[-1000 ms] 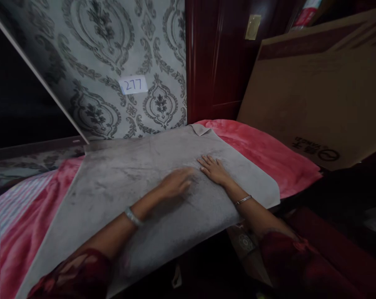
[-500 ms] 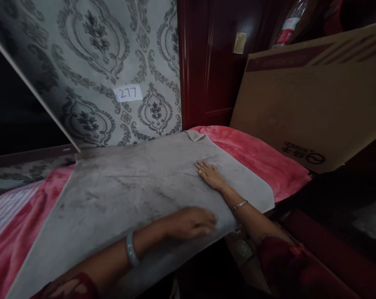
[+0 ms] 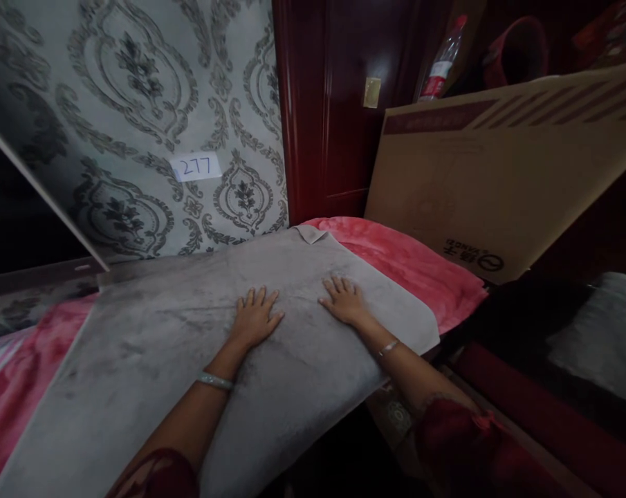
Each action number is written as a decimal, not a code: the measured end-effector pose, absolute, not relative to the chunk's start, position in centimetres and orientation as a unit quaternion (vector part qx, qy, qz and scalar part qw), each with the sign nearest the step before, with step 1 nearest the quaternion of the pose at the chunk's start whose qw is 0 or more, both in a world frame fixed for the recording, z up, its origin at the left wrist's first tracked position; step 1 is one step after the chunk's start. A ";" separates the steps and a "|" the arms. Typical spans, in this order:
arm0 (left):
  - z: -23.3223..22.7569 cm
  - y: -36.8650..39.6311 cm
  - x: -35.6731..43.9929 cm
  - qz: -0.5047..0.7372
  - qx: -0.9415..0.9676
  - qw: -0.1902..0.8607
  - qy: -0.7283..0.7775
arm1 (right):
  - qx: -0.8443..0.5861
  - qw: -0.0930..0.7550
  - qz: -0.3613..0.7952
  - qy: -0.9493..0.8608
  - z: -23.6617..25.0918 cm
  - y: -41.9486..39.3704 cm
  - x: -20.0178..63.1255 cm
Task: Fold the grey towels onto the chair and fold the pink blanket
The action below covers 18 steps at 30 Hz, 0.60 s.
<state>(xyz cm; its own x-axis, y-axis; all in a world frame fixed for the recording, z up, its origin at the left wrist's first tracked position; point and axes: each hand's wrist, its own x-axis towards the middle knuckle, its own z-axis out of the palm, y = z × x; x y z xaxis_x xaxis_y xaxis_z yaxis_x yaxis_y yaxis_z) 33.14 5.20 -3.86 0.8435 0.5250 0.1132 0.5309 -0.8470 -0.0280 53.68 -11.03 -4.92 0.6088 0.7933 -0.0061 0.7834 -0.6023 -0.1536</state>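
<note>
A grey plush cloth (image 3: 151, 373) lies spread over a surface, with faint creases and darker brushed patches. My left hand (image 3: 254, 318) rests flat near the middle of it, fingers spread. To its right, my right hand (image 3: 344, 301) also lies palm down on the cloth with the fingers apart. Neither hand holds anything. At the far edge, one corner of the cloth (image 3: 311, 235) is folded over. A pink plush blanket (image 3: 396, 256) shows from under the cloth on the right and again at the left.
A large cardboard box (image 3: 499, 173) stands at the right, with a plastic bottle (image 3: 442, 62) behind it. Patterned wallpaper with a paper marked 277 (image 3: 197, 166) and a dark red door panel (image 3: 338, 104) rise behind. A dark screen (image 3: 22, 214) stands at left.
My left hand has moved away from the near edge to the middle of the cloth and opened flat. My right hand stays on the cloth, its fingers now more spread. The view has shifted slightly.
</note>
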 end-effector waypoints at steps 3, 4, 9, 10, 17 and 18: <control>-3.7 5.3 33.3 -0.057 -0.961 0.018 -0.271 | -0.921 0.040 0.031 -0.386 -5.9 -16.1 55.5; -3.7 5.4 33.4 -0.060 -0.961 0.016 -0.270 | -0.927 0.034 0.024 -0.373 -6.3 -18.0 56.0; -4.2 5.2 33.4 -0.068 -0.962 0.009 -0.266 | -0.952 0.006 -0.013 -0.306 -7.6 -24.2 57.0; -4.2 5.1 33.4 -0.070 -0.962 0.005 -0.265 | -0.951 0.008 -0.023 -0.307 -7.4 -24.1 56.8; -3.7 3.6 32.7 -0.036 -0.982 -0.026 -0.185 | -0.831 0.100 -0.006 -0.548 -3.3 -13.0 51.5; -3.8 3.1 32.2 -0.025 -0.986 -0.029 -0.163 | -0.817 0.098 0.004 -0.568 -3.1 -11.5 50.7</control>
<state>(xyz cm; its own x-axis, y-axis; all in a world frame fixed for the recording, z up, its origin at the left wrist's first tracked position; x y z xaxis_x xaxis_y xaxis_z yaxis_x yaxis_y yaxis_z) 32.19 3.05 -3.78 0.9456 0.3229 0.0404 0.3200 -0.9452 0.0650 50.72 -11.46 -3.13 0.3552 0.9290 0.1038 0.9273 -0.3361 -0.1648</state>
